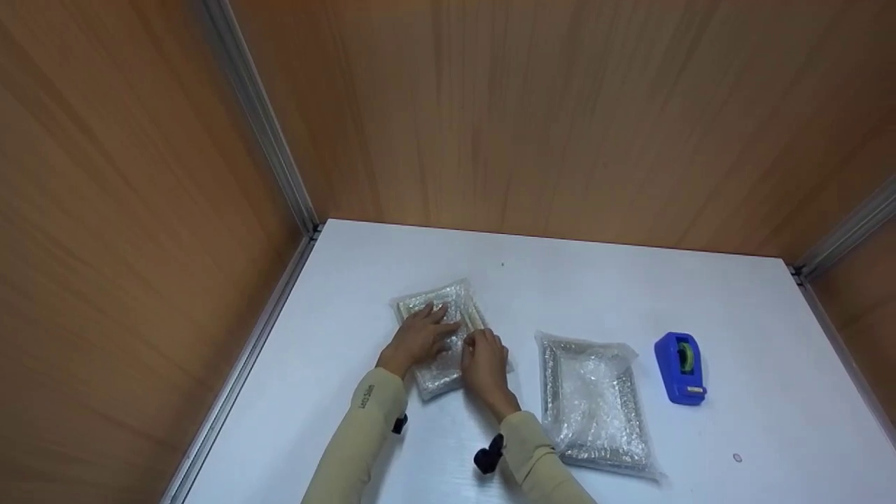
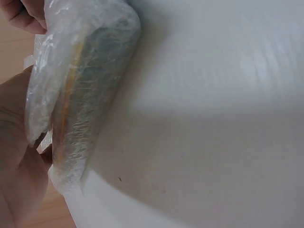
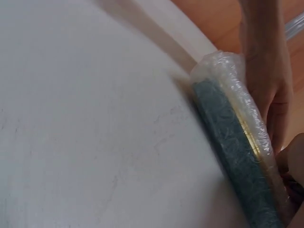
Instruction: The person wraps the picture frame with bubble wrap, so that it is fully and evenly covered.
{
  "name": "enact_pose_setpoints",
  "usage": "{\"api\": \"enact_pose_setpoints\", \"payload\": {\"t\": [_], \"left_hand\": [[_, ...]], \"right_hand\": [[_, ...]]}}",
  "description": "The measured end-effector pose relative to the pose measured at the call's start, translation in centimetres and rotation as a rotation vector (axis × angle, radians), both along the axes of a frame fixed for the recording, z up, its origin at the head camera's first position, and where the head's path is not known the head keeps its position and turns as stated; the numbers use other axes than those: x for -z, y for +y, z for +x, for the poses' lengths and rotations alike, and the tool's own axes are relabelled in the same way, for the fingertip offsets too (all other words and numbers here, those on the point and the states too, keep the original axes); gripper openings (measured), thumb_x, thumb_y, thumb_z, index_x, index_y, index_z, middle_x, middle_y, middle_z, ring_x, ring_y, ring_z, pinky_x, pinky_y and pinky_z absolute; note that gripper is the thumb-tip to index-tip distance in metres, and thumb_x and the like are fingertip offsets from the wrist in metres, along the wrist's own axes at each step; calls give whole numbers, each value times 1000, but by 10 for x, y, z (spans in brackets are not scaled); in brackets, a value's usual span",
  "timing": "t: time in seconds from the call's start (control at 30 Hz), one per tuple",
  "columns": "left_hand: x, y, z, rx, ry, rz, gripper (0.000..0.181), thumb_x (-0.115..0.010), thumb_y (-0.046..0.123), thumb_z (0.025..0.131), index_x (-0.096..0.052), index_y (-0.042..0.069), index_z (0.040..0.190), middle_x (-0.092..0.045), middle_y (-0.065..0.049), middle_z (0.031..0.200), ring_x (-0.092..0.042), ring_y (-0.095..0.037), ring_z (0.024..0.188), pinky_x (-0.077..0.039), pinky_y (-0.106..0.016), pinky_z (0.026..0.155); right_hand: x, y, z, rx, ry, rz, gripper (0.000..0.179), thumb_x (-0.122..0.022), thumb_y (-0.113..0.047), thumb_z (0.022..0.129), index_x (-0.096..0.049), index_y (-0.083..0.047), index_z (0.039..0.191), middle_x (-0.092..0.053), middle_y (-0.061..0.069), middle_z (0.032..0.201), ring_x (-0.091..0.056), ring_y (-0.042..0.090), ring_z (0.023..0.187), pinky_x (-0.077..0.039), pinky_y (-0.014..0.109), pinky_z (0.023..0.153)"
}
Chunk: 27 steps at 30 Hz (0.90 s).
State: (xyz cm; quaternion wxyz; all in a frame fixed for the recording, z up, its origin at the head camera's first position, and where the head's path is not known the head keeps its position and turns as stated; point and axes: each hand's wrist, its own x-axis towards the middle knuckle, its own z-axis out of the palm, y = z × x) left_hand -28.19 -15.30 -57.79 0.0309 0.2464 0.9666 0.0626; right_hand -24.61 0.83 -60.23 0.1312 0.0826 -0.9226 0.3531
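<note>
A picture frame in bubble wrap (image 1: 444, 378) lies turned at an angle on the white table, its gold edge and dark green side showing through the plastic in the right wrist view. My left hand (image 1: 414, 341) rests on top of it with fingers spread. At the package's right side, my right hand (image 1: 484, 367) has its fingers curled and pinches the bubble wrap (image 3: 259, 126); the fingertips are partly hidden. In the left wrist view, a loose flap of wrap (image 2: 47, 90) stands off the frame's side beside the left hand (image 2: 19, 156).
Another bubble-wrapped frame (image 1: 595, 406) lies right of my right forearm. Beyond it stands a blue tape dispenser (image 1: 680, 371) with a green roll. A small ring-like scrap (image 1: 737, 458) lies near the front right. Wooden panels (image 1: 546, 126) enclose the white table (image 1: 756, 315).
</note>
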Motion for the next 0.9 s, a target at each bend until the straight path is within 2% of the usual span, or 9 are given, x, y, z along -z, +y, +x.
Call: {"api": "enact_pose_setpoints", "payload": {"t": [0.13,0.37,0.7,0.9], "left_hand": [[1,1,0,-4,-7,42,48,-60,30,89,-46,30,135,-27,-8,149,-20,-34,137,-23,-50,109],[0,2,-1,-13,-44,69,46,-60,29,88,-49,29,133,-28,-9,149,-21,-34,137,-23,-51,108],[-3,2,-5,-22,-97,56,49,-60,31,89,-46,30,135,-27,-7,150,-21,-33,137,-20,-49,110],[-5,2,-6,-11,-102,58,51,-59,31,89,-44,29,137,-28,-9,149,-21,-34,137,-20,-49,110]], "right_hand": [[-3,7,5,-35,-15,-123,10,-59,-4,85,-61,-7,95,-56,4,91,-53,21,84,-44,38,75],[-11,20,15,-58,-101,-338,19,-56,2,84,-60,-5,101,-55,7,102,-55,20,93,-48,35,83],[-32,39,25,-26,-173,-456,17,-56,-7,88,-59,-10,105,-53,4,105,-53,20,97,-48,36,84],[-46,57,29,-5,-118,-478,19,-58,-4,87,-58,-7,106,-55,7,106,-55,23,97,-46,43,86]]}}
